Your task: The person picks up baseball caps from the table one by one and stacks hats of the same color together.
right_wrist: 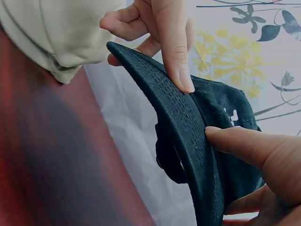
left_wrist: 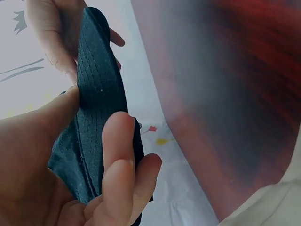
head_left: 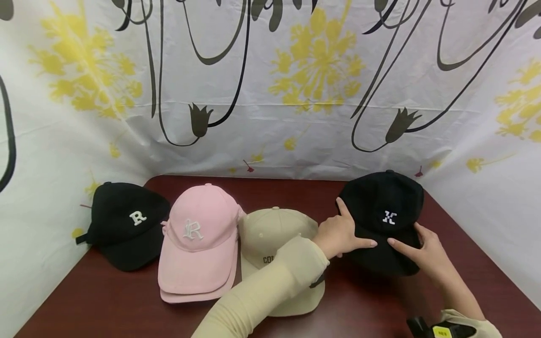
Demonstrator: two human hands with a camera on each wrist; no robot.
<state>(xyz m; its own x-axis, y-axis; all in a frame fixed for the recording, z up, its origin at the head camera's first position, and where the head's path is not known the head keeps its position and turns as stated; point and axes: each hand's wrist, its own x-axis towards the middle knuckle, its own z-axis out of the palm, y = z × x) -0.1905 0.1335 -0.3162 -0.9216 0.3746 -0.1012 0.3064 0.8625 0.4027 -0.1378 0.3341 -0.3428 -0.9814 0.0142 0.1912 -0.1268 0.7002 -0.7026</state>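
Note:
Both hands hold a black cap [head_left: 380,206] with a small white letter on its front, at the right end of the table. My left hand [head_left: 340,234] grips the brim's left side, thumb on top; in the left wrist view its fingers [left_wrist: 117,141] curl under the brim [left_wrist: 94,94]. On the opposite side, my right hand [head_left: 433,256] pinches the cap, its thumb lying where the brim meets the crown. The right wrist view shows the brim [right_wrist: 155,89] edge-on and tilted, both thumbs on its upper face. Part of the right fingers is hidden behind the cap.
Left of the held cap stand a beige cap [head_left: 274,230], partly covered by my left sleeve [head_left: 270,286], a pink cap stack [head_left: 203,225] with two brims, and another black cap [head_left: 127,216] lettered R. All rest on the dark red table [head_left: 351,310], backed by a patterned white cloth [head_left: 253,80].

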